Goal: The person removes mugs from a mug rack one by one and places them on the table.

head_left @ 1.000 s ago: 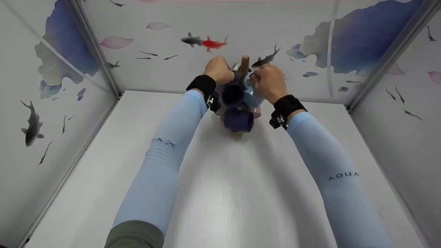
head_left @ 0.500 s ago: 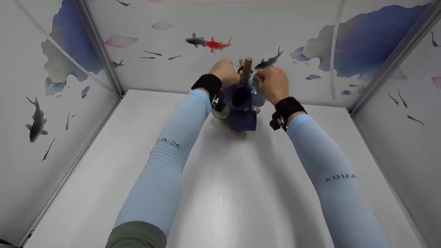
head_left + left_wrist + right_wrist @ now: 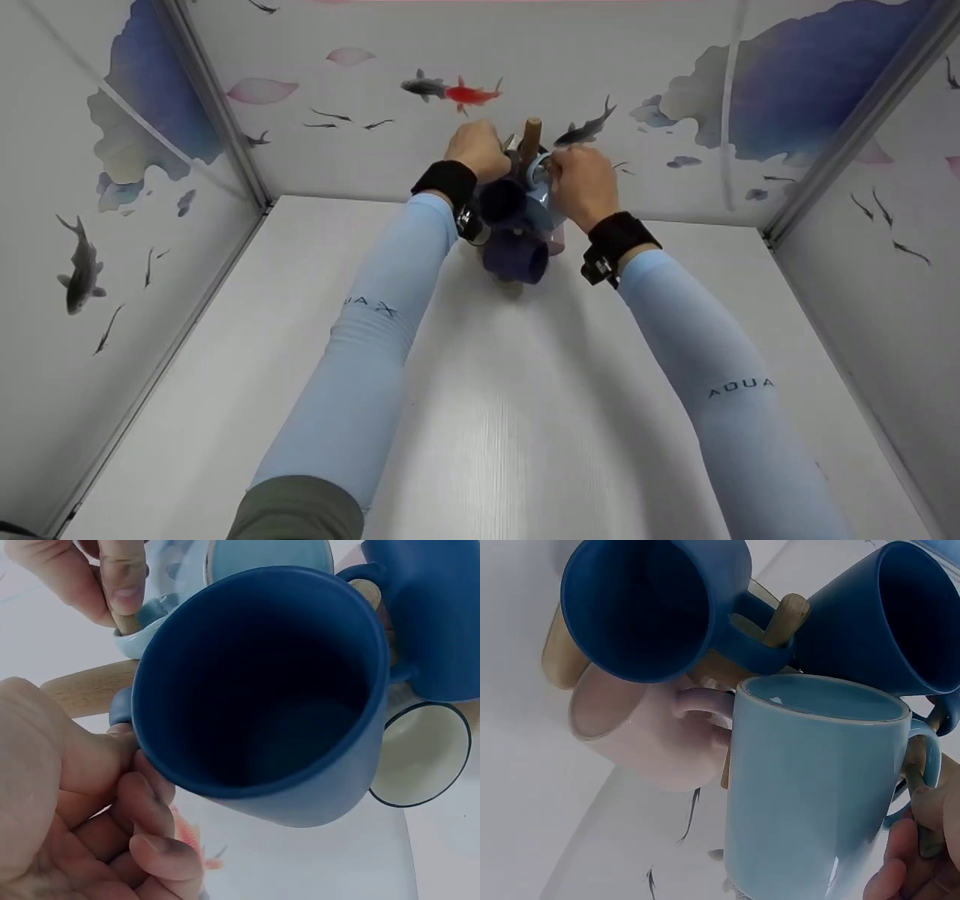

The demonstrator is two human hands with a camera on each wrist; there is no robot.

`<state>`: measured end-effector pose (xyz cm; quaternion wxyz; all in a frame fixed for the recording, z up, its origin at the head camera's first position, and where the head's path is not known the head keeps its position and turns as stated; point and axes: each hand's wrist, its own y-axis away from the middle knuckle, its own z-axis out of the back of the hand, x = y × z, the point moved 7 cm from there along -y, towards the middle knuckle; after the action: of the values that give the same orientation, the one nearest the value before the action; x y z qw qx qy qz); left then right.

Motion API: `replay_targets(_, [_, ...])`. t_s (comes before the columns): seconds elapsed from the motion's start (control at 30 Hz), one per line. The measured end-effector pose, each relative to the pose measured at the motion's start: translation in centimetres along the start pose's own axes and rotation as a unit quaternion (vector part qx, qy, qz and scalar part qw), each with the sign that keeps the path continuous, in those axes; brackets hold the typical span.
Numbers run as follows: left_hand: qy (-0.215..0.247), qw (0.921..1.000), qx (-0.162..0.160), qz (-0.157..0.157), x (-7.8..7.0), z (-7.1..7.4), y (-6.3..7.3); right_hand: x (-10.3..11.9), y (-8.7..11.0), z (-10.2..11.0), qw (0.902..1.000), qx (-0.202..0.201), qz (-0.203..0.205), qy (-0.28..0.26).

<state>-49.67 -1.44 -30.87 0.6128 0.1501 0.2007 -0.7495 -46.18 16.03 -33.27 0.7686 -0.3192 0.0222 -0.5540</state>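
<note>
Left grip (image 3: pixel 478 152) closed on navy mug handle (image 3: pixel 121 706), right grip (image 3: pixel 587 185) around wooden peg (image 3: pixel 913 774) inside light-blue handle (image 3: pixel 934 756).

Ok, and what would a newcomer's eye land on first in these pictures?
Probably the cluster of mugs around a wooden post at the far edge of the table, with two pale blue sleeves stretched toward it. In the left wrist view, a dark blue mug dominates the middle, its open mouth facing the camera. On the back wall, a red printed fish stands out.

It's a booth (image 3: pixel 832 262) — fish-printed panels (image 3: pixel 352 165), metal posts (image 3: pixel 214 105) bordering a white tabletop (image 3: pixel 487 412).
</note>
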Motion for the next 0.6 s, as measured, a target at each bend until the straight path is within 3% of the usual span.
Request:
replay_targets(0.3, [0.015, 0.9997, 0.006, 0.019, 0.6, -0.7, -0.1, -0.5, -0.1, 0.1, 1.0, 0.005, -0.007, -0.006])
replay_targets(0.6, [0.034, 0.9994, -0.001, 0.005, 0.5, -0.9, 0.0, -1.3, -0.6, 0.4, 0.9996, 0.006, -0.024, -0.015])
